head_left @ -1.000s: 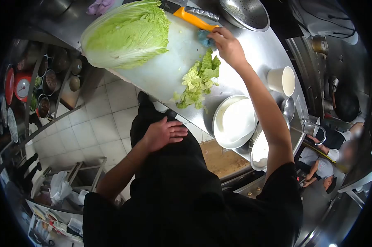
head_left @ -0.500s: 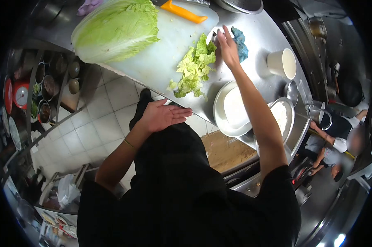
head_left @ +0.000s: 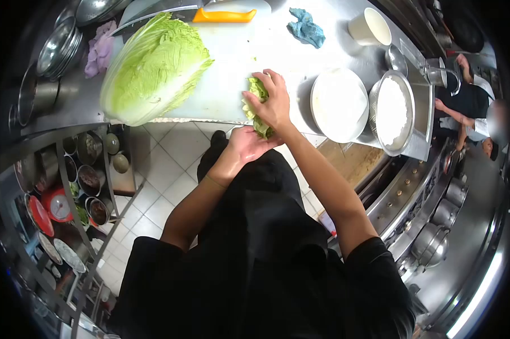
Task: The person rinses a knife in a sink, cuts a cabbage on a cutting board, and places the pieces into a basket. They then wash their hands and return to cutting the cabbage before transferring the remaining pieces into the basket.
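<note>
Chopped napa cabbage leaves (head_left: pixel 259 93) lie in a small heap at the right end of the white cutting board (head_left: pixel 226 62). My right hand (head_left: pixel 274 101) curls over them, thumb and fingers around the heap. Just below, at the counter's edge, my left hand (head_left: pixel 249 144) is held palm up and flat, with the lowest leaves close against it; its fingertips are partly hidden. A large piece of napa cabbage (head_left: pixel 156 70) rests on the left of the board. Behind it lies a knife with an orange handle (head_left: pixel 224 15).
A blue cloth (head_left: pixel 306 28), a cream cup (head_left: pixel 370 27), a white bowl (head_left: pixel 339 105) and a metal colander (head_left: pixel 410 113) with white contents stand on the right. A purple cloth (head_left: pixel 101 50) and stacked metal bowls (head_left: pixel 57 50) are on the left. Other people work at far right.
My right hand has come from beside the blue cloth onto the leaves and gathered them toward the edge. My left hand has moved up under the board's edge. The view has shifted.
</note>
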Tool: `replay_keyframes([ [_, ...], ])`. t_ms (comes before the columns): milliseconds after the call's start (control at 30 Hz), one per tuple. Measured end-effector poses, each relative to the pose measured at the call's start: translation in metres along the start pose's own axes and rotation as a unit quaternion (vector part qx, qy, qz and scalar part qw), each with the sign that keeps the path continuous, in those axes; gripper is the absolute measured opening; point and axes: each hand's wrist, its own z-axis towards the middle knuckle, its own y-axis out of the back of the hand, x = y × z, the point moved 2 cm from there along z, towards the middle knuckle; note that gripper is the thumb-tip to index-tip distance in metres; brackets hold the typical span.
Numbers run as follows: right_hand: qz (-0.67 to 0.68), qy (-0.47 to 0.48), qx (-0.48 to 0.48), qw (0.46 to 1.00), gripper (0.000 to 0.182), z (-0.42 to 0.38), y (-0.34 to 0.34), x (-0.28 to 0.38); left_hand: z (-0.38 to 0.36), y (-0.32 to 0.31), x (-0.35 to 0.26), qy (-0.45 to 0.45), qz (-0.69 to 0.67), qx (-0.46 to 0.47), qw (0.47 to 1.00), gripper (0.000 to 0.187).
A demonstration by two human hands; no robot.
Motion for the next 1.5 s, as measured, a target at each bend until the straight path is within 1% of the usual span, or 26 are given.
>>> replay_keyframes([
  [33,0.018,-0.031,-0.007,0.999,0.032,-0.009,0.0,0.001,-0.003,0.002,-0.002,0.019,0.007,-0.006,1.0,0.05],
  [67,0.059,-0.05,-0.017,0.997,0.026,-0.014,-0.001,-0.001,-0.001,0.004,-0.002,0.0,0.008,-0.041,0.999,0.05],
  [133,0.06,-0.056,-0.027,0.996,0.026,-0.027,0.004,-0.002,0.001,0.001,-0.002,-0.028,0.01,-0.109,0.994,0.046],
  [233,0.057,-0.068,-0.013,0.996,0.025,-0.053,0.013,0.006,0.008,0.012,-0.006,0.002,-0.068,-0.063,0.996,0.046],
  [267,0.03,-0.066,0.014,0.997,0.026,-0.065,0.015,0.012,0.011,0.015,-0.006,-0.04,-0.014,-0.147,0.988,0.044],
  [300,0.003,-0.064,0.04,0.997,0.027,-0.076,0.017,0.018,0.012,0.018,-0.006,-0.035,-0.017,-0.15,0.988,0.044],
  [400,-0.011,-0.064,0.087,0.994,0.032,-0.093,0.017,0.032,0.01,0.021,-0.003,-0.013,0.083,-0.163,0.983,0.041],
  [500,-0.022,-0.051,0.124,0.991,0.041,-0.106,0.015,0.037,0.006,0.01,0.003,-0.006,0.067,-0.13,0.989,0.04],
  [567,-0.045,-0.012,0.149,0.988,0.051,-0.114,0.016,0.039,0.003,0.015,0.005,0.003,0.069,-0.15,0.986,0.036],
  [667,-0.102,-0.005,0.173,0.98,0.062,-0.125,0.019,0.044,0.002,0.041,0.003,-0.015,0.16,-0.143,0.977,0.032],
  [700,-0.1,-0.015,0.17,0.98,0.062,-0.131,0.018,0.045,-0.011,0.021,0.011,-0.006,0.163,-0.148,0.975,0.032],
  [767,-0.119,-0.01,0.198,0.973,0.07,-0.148,0.015,0.048,-0.044,-0.045,0.035,-0.075,0.269,-0.244,0.929,0.035],
  [800,-0.125,-0.013,0.207,0.97,0.074,-0.157,0.014,0.051,-0.039,-0.004,0.065,-0.255,0.286,-0.247,0.89,0.042],
  [833,-0.118,-0.031,0.212,0.97,0.076,-0.166,0.011,0.054,-0.031,-0.005,0.095,-0.413,0.264,-0.3,0.818,0.044],
  [867,-0.105,-0.044,0.207,0.972,0.078,-0.176,0.008,0.056,-0.033,-0.001,0.091,-0.41,0.268,-0.3,0.819,0.044],
  [933,-0.095,-0.068,0.194,0.974,0.074,-0.188,0.002,0.058,-0.04,0.013,0.064,-0.253,0.343,-0.287,0.858,0.042],
  [967,-0.093,-0.071,0.194,0.974,0.074,-0.19,0.003,0.059,-0.047,0.024,0.049,-0.169,0.375,-0.278,0.868,0.042],
  [1033,-0.101,-0.084,0.239,0.962,0.061,-0.19,0.012,0.059,-0.055,0.053,0.033,-0.001,0.426,-0.253,0.869,0.04],
  [1067,-0.057,-0.112,0.21,0.97,0.052,-0.184,0.023,0.057,-0.042,0.102,0.029,-0.035,0.531,-0.088,0.842,0.03],
  [1100,-0.02,-0.104,0.139,0.985,0.046,-0.173,0.03,0.049,-0.038,0.089,0.03,0.08,0.261,-0.281,0.92,0.023],
  [1167,-0.007,-0.116,0.074,0.99,0.043,-0.129,0.048,0.037,-0.042,0.14,0.012,0.158,0.241,-0.242,0.927,0.024],
  [1233,-0.014,-0.074,0.017,0.997,0.045,-0.083,0.044,0.011,-0.05,0.146,-0.001,0.148,0.22,-0.221,0.939,0.025],
  [1300,-0.142,-0.03,0.04,0.989,0.05,-0.034,0.028,-0.027,-0.059,0.14,-0.014,0.135,0.203,-0.2,0.949,0.026],
  [1367,-0.167,-0.114,0.12,0.972,0.053,0.002,0.021,-0.047,-0.07,0.133,-0.027,0.136,0.172,-0.221,0.95,0.027],
  [1433,-0.154,-0.116,0.121,0.974,0.051,0.0,0.017,-0.057,-0.071,0.132,-0.036,0.161,0.156,-0.199,0.954,0.027],
  [1500,-0.128,-0.054,0.084,0.987,0.05,-0.02,0.016,-0.054,-0.058,0.126,-0.025,0.188,0.14,-0.191,0.953,0.032],
])
